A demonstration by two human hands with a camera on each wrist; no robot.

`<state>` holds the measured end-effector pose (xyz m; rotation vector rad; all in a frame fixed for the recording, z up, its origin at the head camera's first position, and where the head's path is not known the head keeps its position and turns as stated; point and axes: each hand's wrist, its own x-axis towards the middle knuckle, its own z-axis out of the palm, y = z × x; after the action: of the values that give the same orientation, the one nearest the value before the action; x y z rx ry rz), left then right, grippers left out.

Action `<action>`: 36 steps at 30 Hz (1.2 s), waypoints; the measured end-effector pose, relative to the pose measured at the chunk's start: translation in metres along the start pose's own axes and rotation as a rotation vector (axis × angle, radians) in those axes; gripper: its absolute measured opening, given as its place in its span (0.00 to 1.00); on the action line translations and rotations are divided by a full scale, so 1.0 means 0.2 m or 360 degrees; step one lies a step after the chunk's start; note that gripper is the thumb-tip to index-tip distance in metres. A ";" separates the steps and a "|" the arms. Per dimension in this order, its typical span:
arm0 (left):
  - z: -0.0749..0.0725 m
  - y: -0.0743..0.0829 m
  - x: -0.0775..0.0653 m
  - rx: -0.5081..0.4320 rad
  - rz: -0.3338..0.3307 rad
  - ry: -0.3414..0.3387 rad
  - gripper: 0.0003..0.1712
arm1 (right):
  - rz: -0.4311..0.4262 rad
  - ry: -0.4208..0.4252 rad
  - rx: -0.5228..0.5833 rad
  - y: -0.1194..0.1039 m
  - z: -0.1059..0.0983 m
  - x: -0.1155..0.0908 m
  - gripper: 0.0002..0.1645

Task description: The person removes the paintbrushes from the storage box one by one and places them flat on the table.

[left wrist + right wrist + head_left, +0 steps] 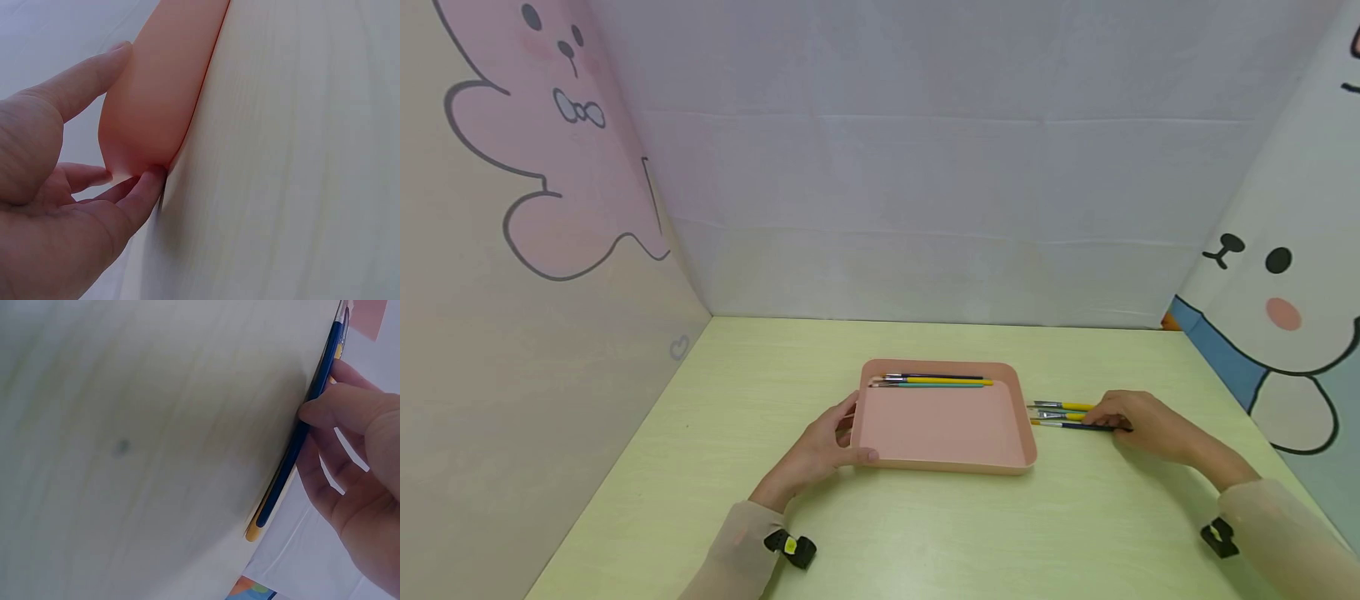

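A shallow pink tray (943,425) lies on the table, with several paintbrushes (943,382) side by side along its far wall. My left hand (820,446) holds the tray's near left corner, thumb over the rim and fingers around the outer side. In the left wrist view, the fingertips (153,178) are at the tray's bottom edge. Off the tray's right side, my right hand (1142,423) pinches a group of paintbrushes with yellow, green and dark handles, bristles pointing left. Up close, the thumb presses on a dark blue paintbrush (281,472), above a yellow handle end.
The pale wood-grain table (970,533) reaches back to a white cloth wall (925,192). Side panels with cartoon bears (557,150) stand at left and right. Both wrists carry a small black strapped device (793,548).
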<state>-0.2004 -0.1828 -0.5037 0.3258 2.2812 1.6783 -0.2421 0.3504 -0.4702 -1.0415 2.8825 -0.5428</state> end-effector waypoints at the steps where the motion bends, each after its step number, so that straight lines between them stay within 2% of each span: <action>1: 0.00 0.00 0.00 -0.0001 0.0003 -0.0002 0.65 | 0.0008 -0.0001 0.0000 0.00 0.00 0.00 0.26; 6: 0.00 0.00 0.00 0.0003 -0.0003 -0.0001 0.65 | 0.0030 0.0003 0.0002 -0.01 0.00 0.00 0.25; 18: 0.00 0.00 0.00 -0.0010 -0.0006 -0.0006 0.65 | -0.0033 0.0046 -0.0029 0.00 0.01 -0.01 0.26; 26: 0.00 0.00 0.01 -0.0009 -0.0015 0.0001 0.65 | -0.0042 0.0064 -0.0044 -0.04 -0.03 0.00 0.24; 31: 0.00 0.00 0.01 0.0014 -0.0027 0.0012 0.66 | 0.0008 0.0093 -0.0027 -0.07 -0.05 0.03 0.22; 36: 0.00 -0.01 0.01 0.0012 -0.0024 0.0015 0.65 | -0.0069 0.0159 0.0006 -0.13 -0.07 0.09 0.22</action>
<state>-0.2020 -0.1819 -0.5053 0.3021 2.2915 1.6680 -0.2420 0.3260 -0.4474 -1.1095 2.9494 -0.6197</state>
